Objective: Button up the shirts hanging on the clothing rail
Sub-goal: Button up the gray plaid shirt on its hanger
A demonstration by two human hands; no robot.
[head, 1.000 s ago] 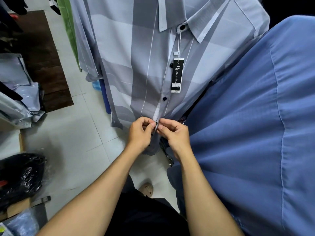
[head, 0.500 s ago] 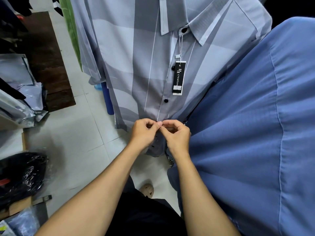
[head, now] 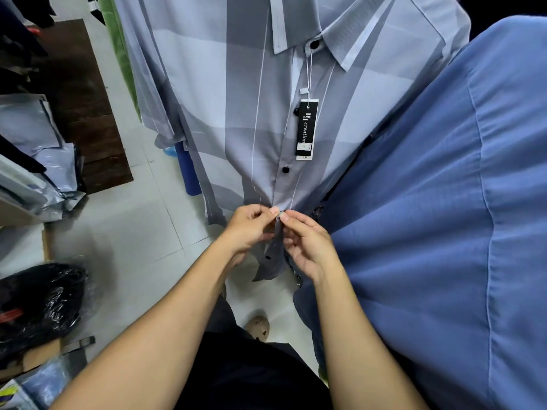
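Pinching the front strip of the grey checked shirt [head: 225, 119], both hands meet low down on it, just under the third black button [head: 285, 169]. The left hand [head: 248, 229] has its fingers curled and holds the cloth from the left side. The right hand [head: 307, 247] has its thumb and first finger squeezed on the cloth from the right side. Their fingertips touch each other. The shirt hangs right in front, with a blue shirt [head: 429, 232] hanging close on its right. The rail itself is out of view.

I think the hands are doing up the next button down. That button is hidden under the fingers, so I cannot tell if it is through its hole yet.

To do this well, one hand should hold the hole open and flat. The other should tip the button on its edge and slide it through, then pull the cloth a little to check it stays. The two front edges should line up straight, so no hole gets skipped.

One more black button [head: 268, 257] shows lower on the loose end, below the hands. It looks like that one comes next. The black paper tag [head: 306, 128] hangs higher up and is not in the way.
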